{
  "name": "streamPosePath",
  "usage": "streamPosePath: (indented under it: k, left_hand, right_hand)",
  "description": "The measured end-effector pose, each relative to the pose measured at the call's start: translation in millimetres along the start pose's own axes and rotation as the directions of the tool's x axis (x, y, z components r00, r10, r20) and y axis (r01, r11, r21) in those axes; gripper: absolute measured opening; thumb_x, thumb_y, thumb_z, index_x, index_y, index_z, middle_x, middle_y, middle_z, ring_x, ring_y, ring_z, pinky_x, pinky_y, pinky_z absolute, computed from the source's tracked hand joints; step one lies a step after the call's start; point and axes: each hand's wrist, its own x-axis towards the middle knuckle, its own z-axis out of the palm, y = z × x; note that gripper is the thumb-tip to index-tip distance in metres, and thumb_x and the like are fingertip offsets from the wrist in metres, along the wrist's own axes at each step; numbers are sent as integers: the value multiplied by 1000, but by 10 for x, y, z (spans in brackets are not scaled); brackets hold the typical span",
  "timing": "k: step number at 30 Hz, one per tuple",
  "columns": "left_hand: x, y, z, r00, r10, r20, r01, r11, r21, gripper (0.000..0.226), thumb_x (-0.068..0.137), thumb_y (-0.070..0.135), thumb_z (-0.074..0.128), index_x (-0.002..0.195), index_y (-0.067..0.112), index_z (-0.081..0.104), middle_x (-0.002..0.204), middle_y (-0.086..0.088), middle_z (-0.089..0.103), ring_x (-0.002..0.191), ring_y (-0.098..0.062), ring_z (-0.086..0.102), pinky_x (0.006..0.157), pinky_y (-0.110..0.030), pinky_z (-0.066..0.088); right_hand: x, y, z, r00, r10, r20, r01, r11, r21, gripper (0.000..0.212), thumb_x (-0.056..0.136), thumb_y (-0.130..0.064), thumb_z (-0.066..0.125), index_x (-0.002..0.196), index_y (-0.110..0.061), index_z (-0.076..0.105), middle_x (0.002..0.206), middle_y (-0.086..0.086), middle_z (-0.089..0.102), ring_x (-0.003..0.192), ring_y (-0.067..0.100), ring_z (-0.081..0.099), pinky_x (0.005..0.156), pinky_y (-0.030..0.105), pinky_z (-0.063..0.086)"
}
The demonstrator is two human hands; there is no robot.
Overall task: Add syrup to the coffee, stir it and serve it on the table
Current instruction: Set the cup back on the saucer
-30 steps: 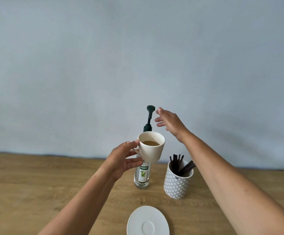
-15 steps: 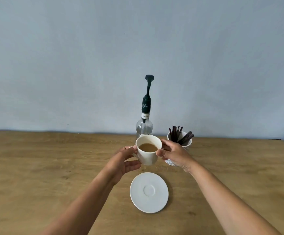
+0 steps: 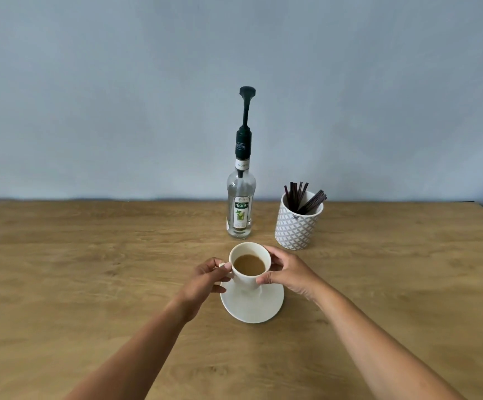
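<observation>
A white cup of milky coffee sits at the back part of a white saucer near the middle of the wooden table. My left hand pinches the cup's handle on its left side. My right hand curls round the cup's right side, thumb on the near wall. Whether the cup's base touches the saucer I cannot tell. Behind the cup stands a clear syrup bottle with a dark green pump, its head raised.
A grey-and-white patterned holder with several dark stir sticks stands right of the bottle. A plain blue-grey wall runs along the table's far edge. The table's right corner shows at the far right.
The cup came down from in front of the pump to the saucer. My right hand left the pump head and took hold of the cup's right side. The view tilted down.
</observation>
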Motion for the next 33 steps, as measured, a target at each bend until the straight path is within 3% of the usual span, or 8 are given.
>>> streamPosePath:
  k: [3,8,14,19,26,30,33]
  left_hand:
    - [-6,-90,15,1000,-27,13,27,1000,12,12,94,22,65,86,15,61,86,-2,73,86,-15,65,70,-27,53]
    - [-27,-185,37,999,-51,6,51,998,39,11,95,20,65,87,12,63,87,-4,75,86,-16,68,71,-30,57]
    - [-48,-238,64,998,-63,-18,64,997,54,8,94,17,66,91,10,65,89,-4,76,84,-14,70,73,-34,57]
    - [-58,-254,67,998,-50,-33,53,993,101,8,94,17,66,91,10,65,83,1,76,85,-15,69,79,-41,58]
    - [-54,-226,44,997,8,-81,10,976,216,18,91,16,70,102,5,62,100,-20,75,90,-21,67,73,-39,57]
    - [-33,-168,13,994,45,-104,-16,965,263,17,87,14,74,99,6,66,96,-17,76,86,-19,69,78,-43,60]
    - [-15,-151,-7,991,66,-115,-29,955,295,12,85,13,76,95,9,71,95,-13,77,91,-23,71,76,-39,60]
  right_hand:
    - [-34,99,14,999,30,10,-30,1000,-9,76,60,-12,90,125,-33,57,120,-5,69,117,12,61,97,26,50]
    - [-87,193,8,996,84,14,-84,996,-19,91,61,-11,90,141,-22,47,126,-5,65,119,7,58,105,31,45]
    - [-119,243,12,993,112,26,-112,993,-33,91,62,-10,89,140,-26,46,123,-13,64,117,-1,57,98,19,44]
    - [-126,271,17,992,125,17,-125,992,-27,96,62,-10,90,144,-21,43,128,-5,62,118,-1,56,107,28,42]
    - [-110,274,-40,990,125,59,-123,992,-23,98,60,-17,92,144,-21,42,131,-3,61,121,6,57,108,33,43]
    - [-81,74,-178,998,57,6,-56,992,-113,83,67,-32,87,140,-25,47,120,-14,59,112,4,58,92,20,47]
    - [20,-137,-381,961,-50,-273,8,988,-154,40,81,-24,76,120,-24,66,95,-13,73,84,0,68,79,21,52]
